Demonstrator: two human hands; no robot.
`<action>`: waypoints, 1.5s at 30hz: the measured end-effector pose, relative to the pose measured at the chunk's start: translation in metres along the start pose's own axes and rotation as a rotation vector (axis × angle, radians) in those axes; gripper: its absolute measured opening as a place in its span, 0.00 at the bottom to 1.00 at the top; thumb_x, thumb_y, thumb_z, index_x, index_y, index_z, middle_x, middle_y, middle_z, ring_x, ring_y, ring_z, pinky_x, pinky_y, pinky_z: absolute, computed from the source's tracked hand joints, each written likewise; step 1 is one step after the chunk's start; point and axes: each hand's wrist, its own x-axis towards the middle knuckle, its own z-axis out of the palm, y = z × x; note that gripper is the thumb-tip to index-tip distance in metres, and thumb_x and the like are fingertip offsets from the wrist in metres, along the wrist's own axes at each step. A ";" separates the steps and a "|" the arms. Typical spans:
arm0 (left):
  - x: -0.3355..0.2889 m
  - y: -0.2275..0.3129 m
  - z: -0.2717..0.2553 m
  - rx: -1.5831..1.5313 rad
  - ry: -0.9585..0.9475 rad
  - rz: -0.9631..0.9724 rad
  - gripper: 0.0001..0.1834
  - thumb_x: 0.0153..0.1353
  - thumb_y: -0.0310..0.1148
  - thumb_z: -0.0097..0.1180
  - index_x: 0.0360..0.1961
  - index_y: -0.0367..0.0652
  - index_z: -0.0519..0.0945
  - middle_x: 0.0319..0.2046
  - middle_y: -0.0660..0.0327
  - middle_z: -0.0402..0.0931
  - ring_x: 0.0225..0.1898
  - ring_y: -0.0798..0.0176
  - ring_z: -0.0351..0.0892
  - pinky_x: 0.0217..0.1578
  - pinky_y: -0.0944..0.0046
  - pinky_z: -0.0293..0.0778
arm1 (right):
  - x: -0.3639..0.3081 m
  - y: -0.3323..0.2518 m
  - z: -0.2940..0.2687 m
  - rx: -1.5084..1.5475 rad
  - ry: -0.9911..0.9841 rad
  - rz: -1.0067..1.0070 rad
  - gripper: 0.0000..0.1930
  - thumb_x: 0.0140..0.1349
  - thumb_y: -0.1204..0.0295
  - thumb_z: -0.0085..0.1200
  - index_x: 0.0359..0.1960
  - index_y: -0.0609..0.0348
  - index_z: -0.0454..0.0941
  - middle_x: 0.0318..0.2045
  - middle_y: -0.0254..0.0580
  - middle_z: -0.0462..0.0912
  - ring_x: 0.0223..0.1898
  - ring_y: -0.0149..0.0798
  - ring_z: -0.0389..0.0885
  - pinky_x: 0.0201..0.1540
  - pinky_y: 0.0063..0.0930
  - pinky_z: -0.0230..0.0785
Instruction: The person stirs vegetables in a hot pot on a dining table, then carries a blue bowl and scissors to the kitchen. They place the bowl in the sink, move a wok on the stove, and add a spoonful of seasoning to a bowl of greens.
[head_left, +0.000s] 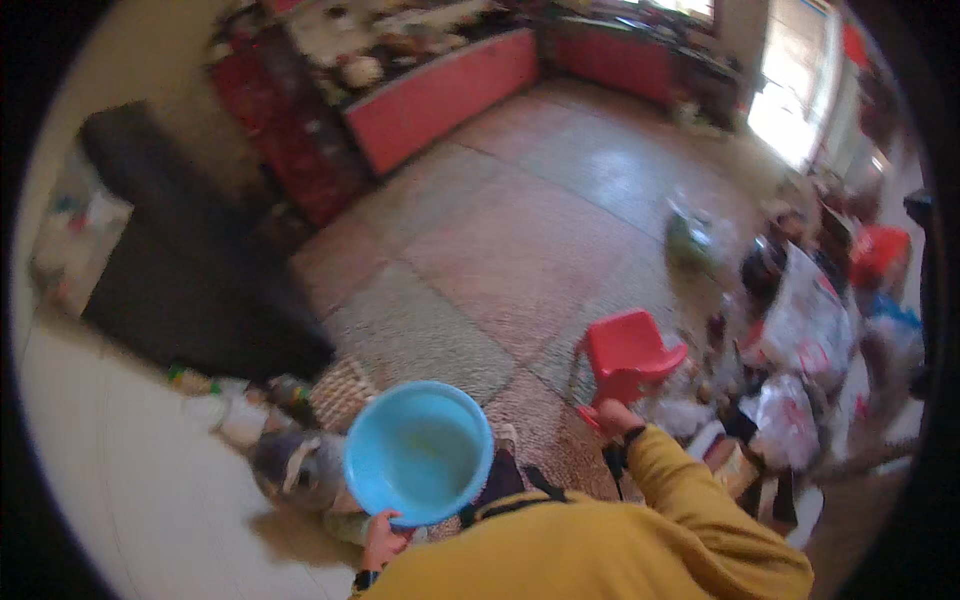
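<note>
Head view: a light-blue, round plastic basin (420,453) is being held in front of the body, its open top being turned upward toward the camera. At its near edge, the rim is being pinched by the left hand (383,540); the thumb is being laid over the rim, and the other fingers are being partly hidden, so their exact spread cannot be told. To the right of the basin, a small red plastic chair (632,352) is being gripped by the right hand (612,416), whose fingers are being curled closed around a red part of it; separate fingers are being blurred. Whether the chair is being borne by the floor cannot be told.

Just beyond the basin to the left, a beige woven object (343,395) is being partly overlapped by its rim. Left of the basin, a grey, crumpled bundle (300,470) is being seen nearby. Beyond the basin, a red-and-grey tiled floor (525,250) is being shown, bordered farther off by a low, red-fronted cabinet (450,95). Well to the right of the basin, white plastic bags (808,315) are being heaped among other clutter.
</note>
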 end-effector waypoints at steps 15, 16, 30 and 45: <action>0.235 0.221 0.403 0.061 -0.214 0.063 0.29 0.42 0.21 0.44 0.51 0.35 0.59 0.46 0.51 0.62 0.47 0.47 0.65 0.48 0.46 0.66 | 0.095 0.105 -0.090 1.370 -0.111 0.642 0.16 0.53 0.55 0.51 0.33 0.53 0.78 0.19 0.37 0.77 0.18 0.31 0.72 0.19 0.29 0.64; 0.249 0.227 0.422 0.071 -0.230 0.048 0.29 0.42 0.21 0.44 0.51 0.35 0.59 0.46 0.52 0.62 0.47 0.47 0.65 0.48 0.46 0.67 | 0.129 0.110 -0.102 0.809 -0.224 0.772 0.18 0.52 0.53 0.53 0.28 0.57 0.80 0.20 0.40 0.78 0.18 0.31 0.74 0.19 0.28 0.65; 0.385 0.314 0.822 0.238 -0.254 -0.157 0.34 0.42 0.18 0.40 0.56 0.42 0.54 0.50 0.51 0.59 0.49 0.44 0.64 0.47 0.41 0.67 | 0.522 0.191 -0.462 0.658 0.122 0.620 0.29 0.48 0.42 0.51 0.16 0.62 0.77 0.13 0.45 0.75 0.15 0.41 0.75 0.20 0.36 0.66; 0.531 0.308 1.316 0.521 -0.469 -0.193 0.27 0.44 0.20 0.42 0.50 0.39 0.56 0.46 0.50 0.59 0.43 0.49 0.67 0.40 0.51 0.73 | 0.569 0.377 -0.429 0.453 -0.238 0.832 0.29 0.51 0.43 0.43 0.40 0.57 0.76 0.39 0.47 0.78 0.39 0.46 0.76 0.42 0.43 0.64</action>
